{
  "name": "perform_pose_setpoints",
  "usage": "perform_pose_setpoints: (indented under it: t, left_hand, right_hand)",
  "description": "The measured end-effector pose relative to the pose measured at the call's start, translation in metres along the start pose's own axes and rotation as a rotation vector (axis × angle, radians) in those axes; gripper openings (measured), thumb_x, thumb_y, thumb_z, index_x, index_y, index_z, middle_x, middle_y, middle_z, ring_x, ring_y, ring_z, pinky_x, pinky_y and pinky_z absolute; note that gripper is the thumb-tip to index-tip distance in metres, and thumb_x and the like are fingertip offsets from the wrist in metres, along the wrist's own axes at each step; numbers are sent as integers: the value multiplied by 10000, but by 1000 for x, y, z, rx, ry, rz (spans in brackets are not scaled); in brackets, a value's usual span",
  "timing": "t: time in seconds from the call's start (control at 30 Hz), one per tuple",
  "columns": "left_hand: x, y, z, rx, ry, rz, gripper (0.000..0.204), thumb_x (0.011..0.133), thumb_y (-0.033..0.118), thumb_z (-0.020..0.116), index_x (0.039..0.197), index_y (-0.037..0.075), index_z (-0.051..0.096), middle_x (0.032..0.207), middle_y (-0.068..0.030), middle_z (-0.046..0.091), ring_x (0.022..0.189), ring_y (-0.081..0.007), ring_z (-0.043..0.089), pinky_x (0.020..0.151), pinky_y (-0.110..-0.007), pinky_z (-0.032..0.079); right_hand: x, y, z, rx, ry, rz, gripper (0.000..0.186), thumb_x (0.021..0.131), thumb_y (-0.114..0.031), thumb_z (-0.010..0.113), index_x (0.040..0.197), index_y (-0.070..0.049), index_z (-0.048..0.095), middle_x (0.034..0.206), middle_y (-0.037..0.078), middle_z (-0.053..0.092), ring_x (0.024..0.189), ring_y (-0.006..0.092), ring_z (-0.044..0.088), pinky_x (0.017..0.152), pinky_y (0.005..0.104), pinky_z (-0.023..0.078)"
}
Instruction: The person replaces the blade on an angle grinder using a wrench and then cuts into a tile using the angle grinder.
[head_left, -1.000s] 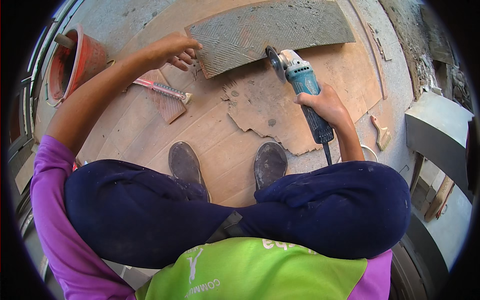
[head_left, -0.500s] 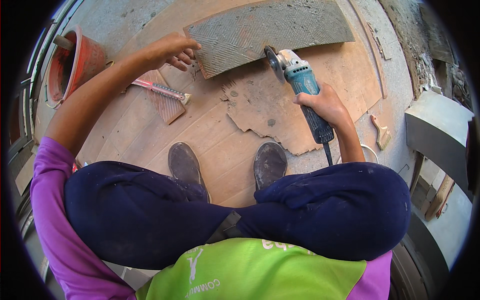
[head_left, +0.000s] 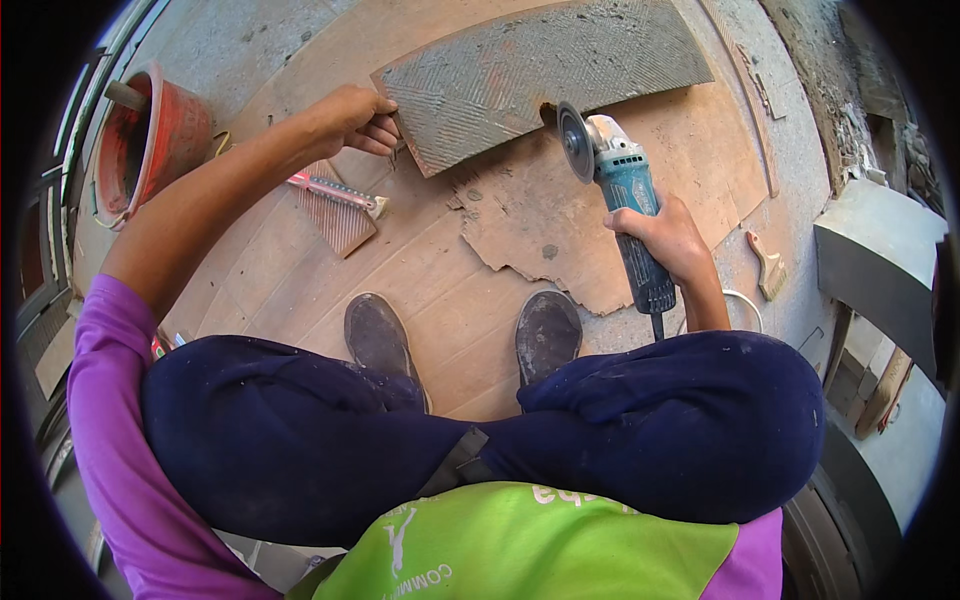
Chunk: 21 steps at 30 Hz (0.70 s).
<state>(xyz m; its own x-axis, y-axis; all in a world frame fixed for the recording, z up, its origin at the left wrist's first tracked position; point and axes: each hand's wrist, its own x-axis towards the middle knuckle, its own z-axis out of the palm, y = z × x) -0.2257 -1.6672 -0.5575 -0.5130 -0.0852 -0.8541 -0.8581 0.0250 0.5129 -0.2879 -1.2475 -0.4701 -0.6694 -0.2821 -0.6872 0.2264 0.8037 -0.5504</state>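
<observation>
A grey tile (head_left: pixel 490 95) with a ridged, mortar-smeared face lies in front of me, and its near edge has a small dark notch. My left hand (head_left: pixel 358 118) pinches the tile's left edge, the thumb at the rim and the other fingers curled below. An angle grinder (head_left: pixel 628 190) with a teal and black body is in my right hand (head_left: pixel 665 238), fingers wrapped round it. Its cutting disc (head_left: pixel 574 141) stands upright just right of the notch, close to the tile's near edge. Whether the disc is spinning cannot be told.
Under the tile lies a broken-edged brown board (head_left: pixel 530 240). A red bucket (head_left: pixel 185 130) stands at the left, near a pink-handled utility knife (head_left: pixel 335 190) on a ribbed tile piece (head_left: pixel 340 222). To the right are a paintbrush (head_left: pixel 767 265) and a grey-white block (head_left: pixel 870 240).
My left fingers have closed on the tile's left edge, and that end has shifted slightly toward me. The grinder has moved right and back from the notch.
</observation>
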Motion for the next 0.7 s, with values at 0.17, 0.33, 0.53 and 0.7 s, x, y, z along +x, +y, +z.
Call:
perform_pose_setpoints:
  t: [0.17,0.33,0.53,0.7]
  left_hand:
    - [-14,1,2,-58,16,18,321,1044,282,538,1031,-27,625,886,-112,662,764,-208,686,701,-351,630]
    - [-6,6,6,-68,-19,45,364,1042,302,530,1076,-54,601,936,-152,664,793,-250,688,700,-370,638]
    - [-12,-2,-3,-54,18,26,372,1046,306,529,1070,-58,604,918,-152,659,783,-249,688,688,-369,637]
    - [-9,5,6,-38,4,58,370,1042,310,544,1059,-54,607,908,-146,659,770,-243,687,678,-362,634]
  right_hand:
    - [-7,-1,6,66,7,36,450,723,-270,796,1027,24,640,795,85,644,667,169,611,605,303,491]
    - [-15,9,0,47,50,41,469,716,-268,791,1047,29,643,796,89,646,665,173,613,600,304,493]
    - [-7,5,6,18,21,30,473,717,-276,791,1047,30,645,789,83,639,659,170,607,591,306,486]
    - [-6,2,-9,30,40,16,470,710,-292,791,1028,25,651,781,84,633,646,173,600,578,307,481]
